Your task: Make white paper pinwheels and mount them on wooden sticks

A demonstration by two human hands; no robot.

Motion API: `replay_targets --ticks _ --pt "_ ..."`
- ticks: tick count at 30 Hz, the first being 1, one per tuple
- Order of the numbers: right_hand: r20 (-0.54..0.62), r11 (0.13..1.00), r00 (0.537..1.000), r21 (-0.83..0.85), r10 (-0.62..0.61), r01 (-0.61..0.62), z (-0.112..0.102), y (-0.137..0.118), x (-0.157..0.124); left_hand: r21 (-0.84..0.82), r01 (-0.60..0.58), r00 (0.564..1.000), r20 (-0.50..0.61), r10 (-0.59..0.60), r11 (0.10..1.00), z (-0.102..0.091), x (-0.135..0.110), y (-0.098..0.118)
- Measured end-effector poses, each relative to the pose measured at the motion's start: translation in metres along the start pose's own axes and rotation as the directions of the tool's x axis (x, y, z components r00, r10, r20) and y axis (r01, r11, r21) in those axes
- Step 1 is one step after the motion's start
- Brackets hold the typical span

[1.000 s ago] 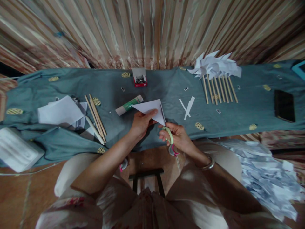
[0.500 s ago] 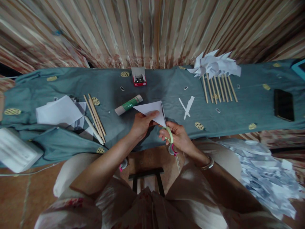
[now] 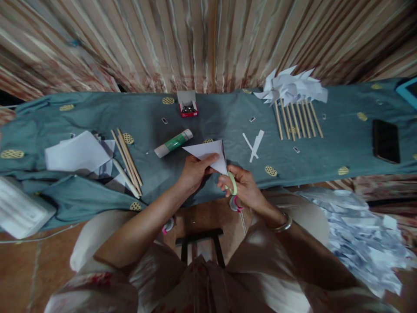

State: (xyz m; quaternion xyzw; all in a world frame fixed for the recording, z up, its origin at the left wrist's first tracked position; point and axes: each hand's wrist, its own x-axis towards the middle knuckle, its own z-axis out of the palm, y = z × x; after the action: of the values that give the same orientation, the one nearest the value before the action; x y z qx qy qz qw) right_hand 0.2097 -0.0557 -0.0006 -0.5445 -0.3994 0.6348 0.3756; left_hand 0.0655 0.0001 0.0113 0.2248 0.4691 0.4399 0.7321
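Observation:
A white sheet of paper folded into a triangle point(image 3: 208, 150) is pinched in my left hand point(image 3: 194, 173), thumb on top and fingers beneath. My right hand point(image 3: 243, 184) grips scissors with light green handles point(image 3: 232, 183) at the paper's lower right corner. The scissor blades are hidden by the paper and fingers. Beyond the paper lie a green-and-white glue stick point(image 3: 173, 143) to the left and narrow white paper strips point(image 3: 256, 145) to the right.
A small red box point(image 3: 188, 106) of metal pins stands at the back. Paper pinwheels on sticks point(image 3: 293, 89) lie back right, near a dark phone point(image 3: 386, 141). Left are paper sheets point(image 3: 78, 153), wooden sticks point(image 3: 128, 161) and a white device point(image 3: 24, 208). Paper scraps point(image 3: 361, 239) heap at lower right.
The view has shifted slightly, so the table things sit a little further left. Both hands keep their hold on the paper and scissors, almost unmoved.

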Motion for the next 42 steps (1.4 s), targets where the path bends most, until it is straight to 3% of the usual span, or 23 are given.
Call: replay_targets --ticks 17,24,27,32,35,38,42 --pt "-0.069 0.985 0.989 0.122 0.130 -0.121 0.000 -0.002 -0.002 -0.009 0.028 1.000 0.013 -0.028 1.000 0.005 0.002 -0.005" --pt "-0.084 0.985 0.995 0.169 0.061 -0.046 -0.004 -0.007 0.001 0.007 -0.001 1.000 0.018 0.001 1.000 0.001 0.007 -0.004" --pt "-0.032 0.971 0.993 0.213 0.113 -0.104 -0.007 -0.010 0.000 -0.013 -0.038 0.999 -0.010 0.038 0.999 -0.005 0.012 0.002" --pt "0.169 0.902 0.950 0.304 0.264 -0.305 -0.007 -0.012 -0.003 -0.008 -0.127 0.989 -0.072 0.126 0.992 -0.016 0.017 0.014" --pt "0.194 0.871 0.939 0.356 0.285 -0.338 -0.010 -0.008 -0.004 -0.005 -0.140 0.987 -0.077 0.140 0.990 -0.019 0.016 0.018" --pt "0.072 0.870 0.960 0.408 0.271 -0.276 -0.019 -0.006 -0.007 0.016 -0.132 0.988 -0.081 0.133 0.991 -0.020 0.016 0.017" --pt "-0.247 0.927 0.948 0.360 0.202 -0.104 -0.039 -0.008 -0.011 0.023 -0.142 0.988 -0.064 0.144 0.990 -0.021 0.016 0.014"
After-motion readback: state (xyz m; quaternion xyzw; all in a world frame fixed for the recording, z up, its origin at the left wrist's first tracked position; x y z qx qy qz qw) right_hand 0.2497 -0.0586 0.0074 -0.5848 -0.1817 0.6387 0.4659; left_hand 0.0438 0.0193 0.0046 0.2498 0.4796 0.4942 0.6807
